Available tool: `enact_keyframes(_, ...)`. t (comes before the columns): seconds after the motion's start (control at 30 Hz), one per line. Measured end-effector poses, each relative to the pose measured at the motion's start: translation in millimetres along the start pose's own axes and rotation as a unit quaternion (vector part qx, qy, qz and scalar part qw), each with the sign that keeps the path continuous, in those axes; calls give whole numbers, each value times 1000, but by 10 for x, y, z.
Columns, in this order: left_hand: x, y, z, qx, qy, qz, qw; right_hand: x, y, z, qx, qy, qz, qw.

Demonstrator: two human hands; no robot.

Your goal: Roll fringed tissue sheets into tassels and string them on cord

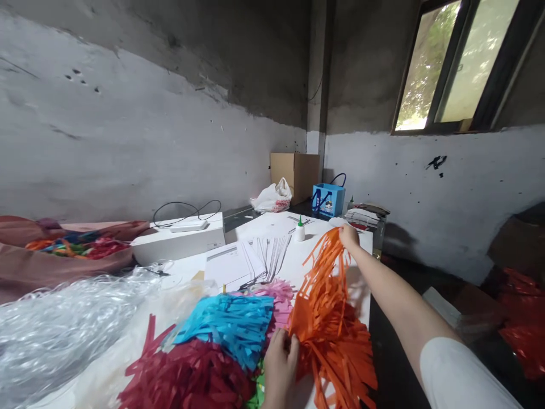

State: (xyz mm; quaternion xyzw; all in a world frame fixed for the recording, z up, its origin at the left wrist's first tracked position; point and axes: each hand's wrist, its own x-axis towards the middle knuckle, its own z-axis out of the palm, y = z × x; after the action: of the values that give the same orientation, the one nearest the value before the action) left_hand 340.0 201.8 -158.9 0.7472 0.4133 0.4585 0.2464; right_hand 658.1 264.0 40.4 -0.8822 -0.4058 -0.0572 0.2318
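Orange tissue-paper tassels (340,335) form a pile at the right front of the white table. My right hand (349,237) is raised at arm's length, its fingers closed on the upper end of an orange tassel (326,272) whose strips hang down to the pile. At the pile's left edge, my left hand (281,360) pinches a piece of the orange paper between thumb and fingers. Left of it lie blue tassels (227,324), dark red tassels (191,378) and pink tassels (279,301). A bit of green paper (258,389) shows beneath.
White cards (255,261) lie fanned beyond the tassels, near a green-capped glue bottle (300,232). Clear plastic string (85,312) heaps at left. A white box (179,241), cardboard box (293,173), plastic bag (273,197) and blue bag (328,199) stand farther back.
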Motion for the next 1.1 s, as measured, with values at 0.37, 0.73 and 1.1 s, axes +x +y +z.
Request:
enact_keyframes(0.37, 140, 44, -36, -84, 45, -68, 993, -221, 345, -1086, 60, 205, -113, 970)
enact_keyframes(0.73, -53, 1478, -1154, -126, 17, 133, 983, -2365, -310, -992, 122, 69, -592, 794)
enact_keyframes(1.1, -1259, 1237, -2252, -204, -134, -130, 961, -3784, -686, -903, 322, -76, -649, 685)
